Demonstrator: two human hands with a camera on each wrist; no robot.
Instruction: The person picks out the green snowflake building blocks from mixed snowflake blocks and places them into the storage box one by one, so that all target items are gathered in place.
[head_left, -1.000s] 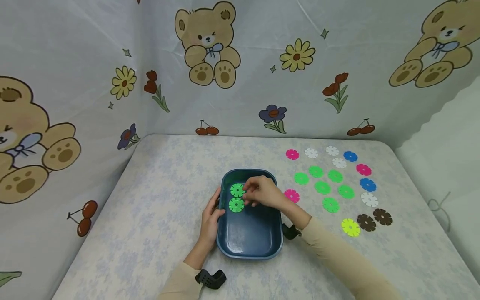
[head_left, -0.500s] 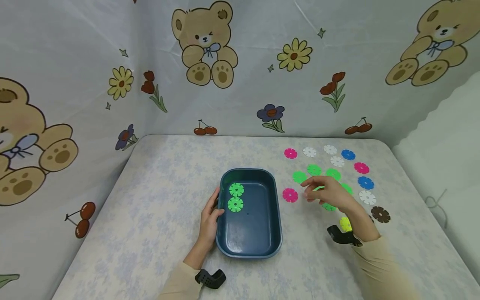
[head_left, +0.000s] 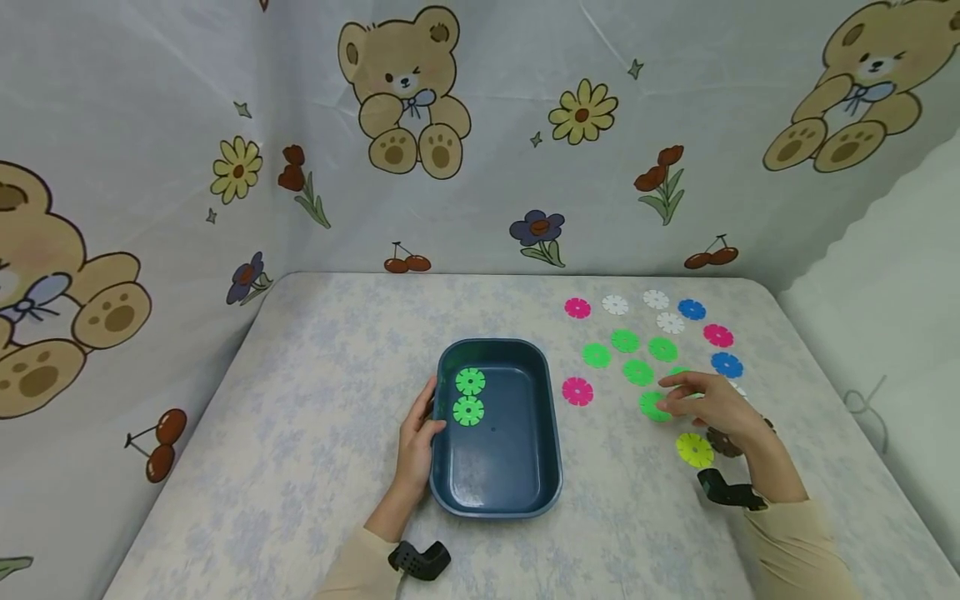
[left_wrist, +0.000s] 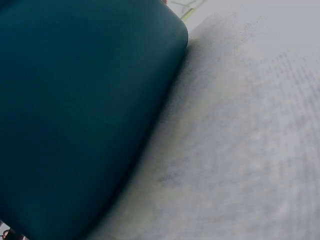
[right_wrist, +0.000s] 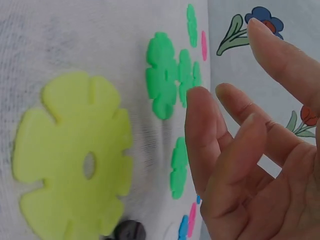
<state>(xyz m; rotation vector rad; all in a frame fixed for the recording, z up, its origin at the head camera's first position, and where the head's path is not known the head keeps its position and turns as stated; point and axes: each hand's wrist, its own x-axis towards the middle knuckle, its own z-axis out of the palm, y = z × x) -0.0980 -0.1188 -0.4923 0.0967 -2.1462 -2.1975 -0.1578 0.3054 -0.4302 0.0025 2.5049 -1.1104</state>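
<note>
A dark blue plastic tray (head_left: pixel 495 483) stands on the table, holding two green notched plastic discs (head_left: pixel 469 396) along its left side. My left hand (head_left: pixel 415 442) grips the tray's left wall, thumb at the rim and fingers along the outside. In the left wrist view the tray's outer wall (left_wrist: pixel 90 100) fills the left half. My right hand (head_left: pixel 708 404) is over the loose discs, its fingertips right at a green disc (head_left: pixel 652 406). The right wrist view shows nothing between its loosely bent fingers, with a yellow disc (right_wrist: pixel 65 155) close by.
Several green discs (head_left: pixel 637 372) lie right of the tray. Around them are pink (head_left: pixel 577 391), white (head_left: pixel 615 305), blue (head_left: pixel 727 364) and brown discs (head_left: pixel 723 443), the brown ones partly hidden by my right hand. A bear-print curtain (head_left: pixel 480 200) rises behind the table.
My right hand has left the tray and moved right to the loose green discs. My left hand keeps its grip on the tray, and the two green discs inside stay in place.
</note>
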